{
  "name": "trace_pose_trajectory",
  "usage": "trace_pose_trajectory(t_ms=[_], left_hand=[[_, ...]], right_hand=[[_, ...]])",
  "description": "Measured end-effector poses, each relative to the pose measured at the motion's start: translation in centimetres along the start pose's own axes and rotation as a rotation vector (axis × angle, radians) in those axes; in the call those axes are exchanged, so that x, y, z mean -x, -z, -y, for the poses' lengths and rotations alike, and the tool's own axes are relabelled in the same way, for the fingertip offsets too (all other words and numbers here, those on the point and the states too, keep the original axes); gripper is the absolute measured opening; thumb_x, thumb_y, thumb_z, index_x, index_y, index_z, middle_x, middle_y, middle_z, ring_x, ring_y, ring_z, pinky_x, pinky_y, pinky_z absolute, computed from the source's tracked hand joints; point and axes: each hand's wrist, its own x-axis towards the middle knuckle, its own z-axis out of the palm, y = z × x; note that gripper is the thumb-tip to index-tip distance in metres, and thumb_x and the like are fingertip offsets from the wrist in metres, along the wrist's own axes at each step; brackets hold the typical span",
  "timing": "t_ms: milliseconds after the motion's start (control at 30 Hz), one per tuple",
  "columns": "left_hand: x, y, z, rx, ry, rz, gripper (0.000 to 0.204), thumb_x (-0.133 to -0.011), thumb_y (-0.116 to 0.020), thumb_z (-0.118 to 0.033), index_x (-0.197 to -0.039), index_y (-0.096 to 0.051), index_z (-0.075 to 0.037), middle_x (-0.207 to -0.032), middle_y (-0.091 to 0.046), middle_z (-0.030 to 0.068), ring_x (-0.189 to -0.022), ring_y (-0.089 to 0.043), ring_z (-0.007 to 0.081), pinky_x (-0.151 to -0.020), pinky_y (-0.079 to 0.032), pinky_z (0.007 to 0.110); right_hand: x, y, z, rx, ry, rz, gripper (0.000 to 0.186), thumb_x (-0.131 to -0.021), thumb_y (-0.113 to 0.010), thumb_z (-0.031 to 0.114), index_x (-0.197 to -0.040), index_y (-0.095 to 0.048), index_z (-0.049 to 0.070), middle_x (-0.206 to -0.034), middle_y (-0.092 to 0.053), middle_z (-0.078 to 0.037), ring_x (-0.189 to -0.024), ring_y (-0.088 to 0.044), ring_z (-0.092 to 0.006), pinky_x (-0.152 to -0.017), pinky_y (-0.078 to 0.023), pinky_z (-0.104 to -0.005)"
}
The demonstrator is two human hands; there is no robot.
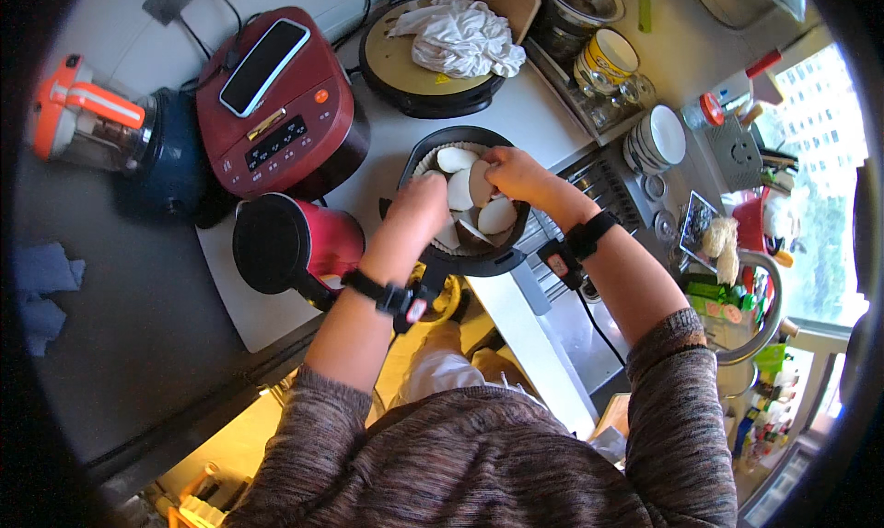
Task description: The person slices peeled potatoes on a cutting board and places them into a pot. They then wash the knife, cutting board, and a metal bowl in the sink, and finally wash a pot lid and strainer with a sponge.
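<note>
A black round basket [486,265] with a pleated paper liner [446,244] sits on the counter before me. Several pale oval slices [498,217] of what looks like a root vegetable lie in it, overlapping. My right hand [520,174] reaches over the basket's right side, its thumb and fingers pinching the top of a beige slice [480,185]. Over the left rim, my left hand [420,206] has its fingers curled down beside a white slice [458,195]; its fingertips are mostly hidden, and whatever they hold cannot be made out.
Left of the basket stand a red kettle [333,243] and a dark red cooker [318,150] with a phone [264,68] on top. Behind is a round griddle [387,58] bearing a crumpled white cloth [465,35]. White bowls [661,137] and a dish rack [603,192] lie right.
</note>
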Motion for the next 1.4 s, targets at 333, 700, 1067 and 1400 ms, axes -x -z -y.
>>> trace_pose_trajectory(t_ms=[333,700,1067,1400], left_hand=[[-7.5,-2.6,0.6,-0.425,0.024,0.294,0.027,-0.072,-0.071,-0.017,-0.092,-0.069,0.001,-0.098,-0.066,0.0223,-0.095,-0.064,0.0346,-0.082,-0.053,0.039],[-8.5,-1.5,0.5,-0.450,0.182,0.379,0.026,-0.064,-0.074,-0.001,-0.090,-0.071,0.000,-0.101,-0.065,0.0229,-0.095,-0.065,0.0340,-0.078,-0.054,0.039],[-7.5,-1.5,1.7,-0.309,0.055,0.231,0.020,-0.074,-0.064,-0.008,-0.090,-0.068,0.003,-0.094,-0.066,0.0232,-0.090,-0.065,0.0353,-0.076,-0.053,0.042],[-7.9,-3.6,2.2,-0.294,0.084,0.201,0.026,-0.081,-0.059,-0.009,-0.105,-0.065,-0.002,-0.112,-0.062,0.0211,-0.104,-0.061,0.0336,-0.088,-0.050,0.042]], right_hand=[[1.3,1.4,-1.7,0.107,0.234,-0.064,0.036,-0.077,-0.056,0.017,-0.111,-0.064,0.007,-0.102,-0.066,-0.017,-0.096,-0.062,-0.0325,-0.084,-0.049,-0.0370],[0.9,2.5,-3.1,0.148,0.268,-0.050,0.035,-0.077,-0.054,0.014,-0.111,-0.064,0.008,-0.100,-0.067,-0.016,-0.093,-0.063,-0.0309,-0.081,-0.051,-0.0371],[-3.6,-1.5,0.3,0.082,0.129,0.231,0.028,-0.083,-0.054,0.012,-0.104,-0.058,-0.006,-0.076,-0.065,-0.014,-0.057,-0.065,-0.0223,-0.052,-0.053,-0.0322],[-4.5,-1.8,0.5,0.221,0.175,0.199,0.023,-0.076,-0.059,0.018,-0.086,-0.064,-0.002,-0.065,-0.065,-0.011,-0.055,-0.065,-0.0226,-0.056,-0.053,-0.0358]])
